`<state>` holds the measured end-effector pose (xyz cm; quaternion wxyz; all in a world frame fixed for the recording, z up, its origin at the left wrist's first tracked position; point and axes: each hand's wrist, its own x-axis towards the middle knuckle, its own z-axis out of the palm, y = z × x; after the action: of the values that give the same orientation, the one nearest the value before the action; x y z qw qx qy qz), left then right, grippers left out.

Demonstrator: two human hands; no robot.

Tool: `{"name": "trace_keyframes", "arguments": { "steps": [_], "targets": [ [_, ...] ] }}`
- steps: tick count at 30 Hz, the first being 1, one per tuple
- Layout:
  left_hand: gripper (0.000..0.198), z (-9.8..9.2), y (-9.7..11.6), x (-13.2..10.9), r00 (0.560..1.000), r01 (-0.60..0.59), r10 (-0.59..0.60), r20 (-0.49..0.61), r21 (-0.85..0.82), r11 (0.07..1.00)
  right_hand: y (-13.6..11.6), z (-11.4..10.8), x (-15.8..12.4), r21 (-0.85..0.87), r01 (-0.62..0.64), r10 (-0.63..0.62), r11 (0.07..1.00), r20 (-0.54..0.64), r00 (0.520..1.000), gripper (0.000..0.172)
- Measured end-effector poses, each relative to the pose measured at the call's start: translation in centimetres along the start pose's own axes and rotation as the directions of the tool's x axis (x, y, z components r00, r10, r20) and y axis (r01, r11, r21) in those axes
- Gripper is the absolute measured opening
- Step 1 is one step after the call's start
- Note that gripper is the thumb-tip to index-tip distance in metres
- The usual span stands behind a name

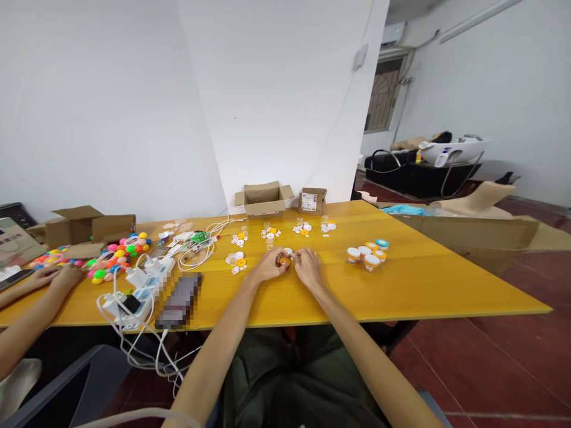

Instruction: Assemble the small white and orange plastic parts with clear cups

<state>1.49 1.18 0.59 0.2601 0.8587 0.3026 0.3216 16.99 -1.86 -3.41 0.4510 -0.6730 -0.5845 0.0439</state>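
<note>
In the head view my left hand [269,266] is closed around a small round orange piece [284,261] just above the table. Close beside it, my right hand [307,267] has its fingertips pinched together; what they hold is too small to make out. A white disc [288,251] shows between the two hands. Left of my left hand lies a group of white, clear and orange discs [241,262]. Further back are more such groups, one with an orange disc [304,232]. To the right stand several small clear tubs with white, orange and teal lids [372,260].
Two cardboard boxes, one open [264,208] and one small [312,202], stand at the table's back. On the left are a power strip [145,297] with cables, a phone [179,300], colourful balls [120,257] and a co-worker's hands [57,276].
</note>
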Motion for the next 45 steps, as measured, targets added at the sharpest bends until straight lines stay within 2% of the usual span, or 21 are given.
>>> {"name": "trace_keyframes", "arguments": {
  "steps": [2,7,11,15,18,23,27,31,35,39,45],
  "targets": [
    [0.017,0.0,0.0,0.0,1.0,0.003,-0.003,-0.012,0.004,1.0,0.0,0.0,-0.1,-0.043,-0.029,0.029,0.999,0.004,1.0,0.011],
    [0.019,-0.1,0.0,0.0,0.999,0.035,-0.035,-0.016,-0.013,0.999,0.0,-0.2,-0.1,-0.069,-0.06,0.067,0.996,0.103,0.992,0.012],
    [0.02,-0.3,0.1,0.0,0.998,0.047,-0.047,-0.029,-0.018,0.999,0.0,-0.3,0.0,-0.021,-0.052,0.054,0.998,0.063,0.997,0.012],
    [0.019,-0.5,0.6,0.1,0.997,0.014,-0.016,-0.082,-0.029,0.999,-0.4,-0.3,0.2,0.085,-0.019,0.018,0.996,0.015,1.0,0.013],
    [0.018,-0.6,1.1,0.2,0.991,0.009,-0.015,-0.13,-0.05,0.999,-1.0,-0.6,0.3,0.217,0.008,-0.013,0.976,0.022,1.0,0.018],
    [0.013,-0.7,1.3,0.4,0.985,0.005,-0.016,-0.172,-0.065,0.998,-1.9,-1.2,0.2,0.476,-0.033,-0.021,0.879,0.108,0.994,0.019],
    [0.01,-0.7,1.2,0.4,0.988,-0.022,0.012,-0.155,-0.064,0.998,-2.1,-1.4,0.2,0.59,-0.074,-0.006,0.804,0.132,0.991,0.019],
    [0.007,-0.5,0.9,0.5,0.987,-0.081,0.069,-0.145,-0.084,0.993,-2.1,-1.3,0.2,0.638,-0.088,0.025,0.765,0.108,0.994,0.027],
    [0.007,-0.4,0.6,0.6,0.981,-0.141,0.119,-0.151,-0.144,0.979,-2.0,-1.3,0.2,0.683,-0.049,0.026,0.728,0.045,0.999,0.034],
    [0.011,-0.5,0.6,0.6,0.985,-0.112,0.083,-0.15,-0.194,0.975,-2.0,-1.2,0.2,0.698,-0.03,0.012,0.715,0.03,0.999,0.032],
    [0.021,-0.5,1.1,0.8,0.988,-0.055,0.018,-0.156,-0.233,0.971,-2.0,-1.0,0.1,0.652,-0.003,0.01,0.758,-0.007,1.0,0.026]
  ]
}}
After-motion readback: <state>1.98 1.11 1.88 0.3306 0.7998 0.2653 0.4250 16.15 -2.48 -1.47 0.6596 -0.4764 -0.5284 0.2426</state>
